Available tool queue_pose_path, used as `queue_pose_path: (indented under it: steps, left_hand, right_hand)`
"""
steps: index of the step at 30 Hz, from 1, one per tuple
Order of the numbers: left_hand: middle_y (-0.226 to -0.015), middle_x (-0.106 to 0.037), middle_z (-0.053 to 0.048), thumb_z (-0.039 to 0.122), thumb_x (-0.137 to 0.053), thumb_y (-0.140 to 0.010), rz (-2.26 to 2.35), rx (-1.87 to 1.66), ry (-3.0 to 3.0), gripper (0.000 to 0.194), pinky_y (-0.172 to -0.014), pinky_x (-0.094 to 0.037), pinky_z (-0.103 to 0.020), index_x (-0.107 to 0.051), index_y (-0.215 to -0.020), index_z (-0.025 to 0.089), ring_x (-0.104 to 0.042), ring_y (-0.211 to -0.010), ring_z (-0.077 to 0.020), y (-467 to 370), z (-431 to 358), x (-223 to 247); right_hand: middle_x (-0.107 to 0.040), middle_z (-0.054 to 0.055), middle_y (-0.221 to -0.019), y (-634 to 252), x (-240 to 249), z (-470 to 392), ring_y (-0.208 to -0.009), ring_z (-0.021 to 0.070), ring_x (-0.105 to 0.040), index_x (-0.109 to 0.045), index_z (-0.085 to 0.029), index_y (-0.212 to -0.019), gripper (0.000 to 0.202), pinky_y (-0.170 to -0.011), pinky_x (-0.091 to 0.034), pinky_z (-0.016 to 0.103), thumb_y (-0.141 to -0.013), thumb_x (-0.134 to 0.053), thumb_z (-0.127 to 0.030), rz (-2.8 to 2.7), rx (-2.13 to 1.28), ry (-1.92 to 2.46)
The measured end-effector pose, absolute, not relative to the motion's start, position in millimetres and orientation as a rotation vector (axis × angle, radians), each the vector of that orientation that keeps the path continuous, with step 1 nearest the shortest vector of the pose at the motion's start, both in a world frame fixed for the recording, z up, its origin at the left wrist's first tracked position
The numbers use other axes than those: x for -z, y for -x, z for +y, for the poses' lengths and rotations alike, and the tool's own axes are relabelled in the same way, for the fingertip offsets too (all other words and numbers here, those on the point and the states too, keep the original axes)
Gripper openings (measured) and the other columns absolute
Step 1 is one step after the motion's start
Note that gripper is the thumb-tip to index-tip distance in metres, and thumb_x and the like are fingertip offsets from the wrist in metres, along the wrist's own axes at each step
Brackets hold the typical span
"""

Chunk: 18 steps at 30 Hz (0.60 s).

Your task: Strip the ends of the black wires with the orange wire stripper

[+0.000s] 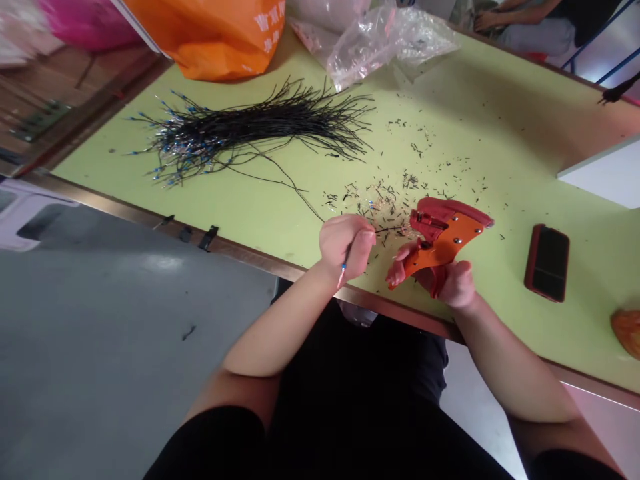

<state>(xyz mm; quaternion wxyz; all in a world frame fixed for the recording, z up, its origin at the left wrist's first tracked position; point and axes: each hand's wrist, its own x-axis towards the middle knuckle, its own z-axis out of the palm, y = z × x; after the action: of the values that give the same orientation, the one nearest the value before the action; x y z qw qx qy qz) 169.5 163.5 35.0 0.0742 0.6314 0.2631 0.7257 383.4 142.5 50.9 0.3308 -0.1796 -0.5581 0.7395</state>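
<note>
My left hand (349, 247) is closed around a thin black wire (345, 259); a blue sleeve and bare metal end hang below my fingers, and the other end points right toward the tool. In my right hand (457, 283) is an orange and red wire stripper (445, 237), my fingers wrapped about its handles. Its jaws face left, close to the wire tip; I cannot tell whether they touch. Beyond my left hand lies a large bundle of black wires (265, 123) with blue and silver ends at the left. Short black scraps (395, 193) are scattered around the tool.
An orange bag (215, 40) and clear plastic bags (370, 43) sit at the back of the green table (200, 233). A phone (547, 262) lies to the right. A white panel (607, 173) stands behind it. Another person (540, 27) sits at the far right.
</note>
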Motion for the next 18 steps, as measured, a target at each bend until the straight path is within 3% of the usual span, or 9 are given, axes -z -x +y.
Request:
queue_pose_path:
  steps: [4, 8, 13, 18]
  left_hand:
    - [-0.056, -0.057, 0.004, 0.031, -0.050, -0.113, 0.899, -2.272, -1.841, 0.039, -0.049, -0.038, -0.023, -0.058, -0.076, 0.022, -0.052, -0.046, -0.0090, -168.8, 160.3, -29.2]
    - [-0.058, -0.058, 0.004, 0.031, -0.054, -0.111, 1.144, -2.287, -1.912, 0.037, -0.052, -0.039, -0.025, -0.057, -0.075, 0.022, -0.052, -0.049, -0.0094, -166.7, 155.6, -36.3]
    - [-0.061, -0.059, 0.003, 0.026, -0.057, -0.108, 1.108, -2.207, -2.130, 0.030, -0.054, -0.040, -0.028, -0.055, -0.078, 0.024, -0.050, -0.051, -0.0108, -163.6, 151.5, -46.0]
    - [-0.056, -0.050, 0.005, 0.029, -0.062, -0.106, 1.111, -2.106, -2.234, 0.031, -0.054, -0.033, -0.032, -0.052, -0.076, 0.025, -0.044, -0.048, -0.0124, -164.5, 151.3, -44.8]
  right_hand:
    - [-0.078, 0.011, -0.101, -382.2, -47.4, 142.5, -0.094, 0.0302, -0.077, -0.076, -0.024, -0.131, 0.080, -0.090, -0.064, 0.049, -0.095, -0.052, -0.092, -1.471, -1.863, 0.554]
    - [-0.077, 0.009, -0.098, -378.8, -44.6, 141.6, -0.092, 0.0311, -0.076, -0.077, -0.026, -0.126, 0.074, -0.090, -0.065, 0.050, -0.090, -0.063, -0.089, -1.450, -1.792, 0.707]
    - [-0.077, 0.011, -0.099, -375.9, -42.7, 141.1, -0.096, 0.0332, -0.077, -0.075, -0.026, -0.121, 0.074, -0.091, -0.067, 0.053, -0.092, -0.056, -0.092, -1.478, -1.771, 0.717]
    - [-0.078, 0.011, -0.107, -369.8, -42.6, 141.1, -0.098, 0.0335, -0.078, -0.075, -0.030, -0.127, 0.069, -0.086, -0.069, 0.053, -0.097, -0.053, -0.087, -1.364, -1.728, 0.674]
